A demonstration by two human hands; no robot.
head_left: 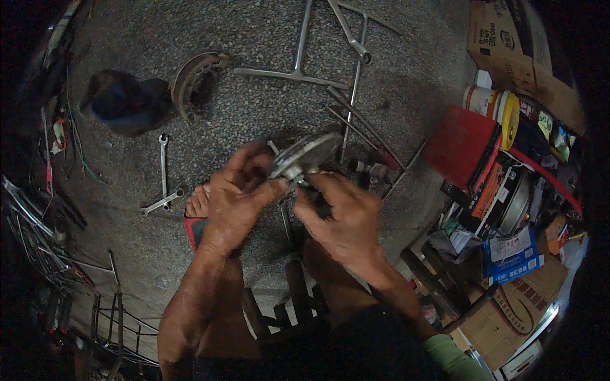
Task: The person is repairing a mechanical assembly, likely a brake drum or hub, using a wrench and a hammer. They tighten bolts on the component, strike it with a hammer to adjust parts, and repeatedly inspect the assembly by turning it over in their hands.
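Note:
A round metal disc part point(308, 152) with a short central stub is held up edge-on over the floor. My left hand point(241, 190) grips its left side near the stub, thumb pressed toward the middle. My right hand point(343, 209) closes on the stub side, thumb and fingers pinching close to the centre. Some fingertips are hidden behind the disc, and its exact kind cannot be made out. Just right of it, small dark metal parts point(375, 174) lie on the ground. Beyond the hands rests a T-handle wrench point(297, 75).
Two spanners point(164, 171) lie at left, above my sandalled foot point(198, 203). Farther off are a curved brake shoe point(187, 89) and a dark cloth bundle point(124, 101). A red case point(460, 146), cardboard boxes point(515, 317) and a blue box point(511, 257) crowd the right. Metal rods point(117, 311) stand lower left.

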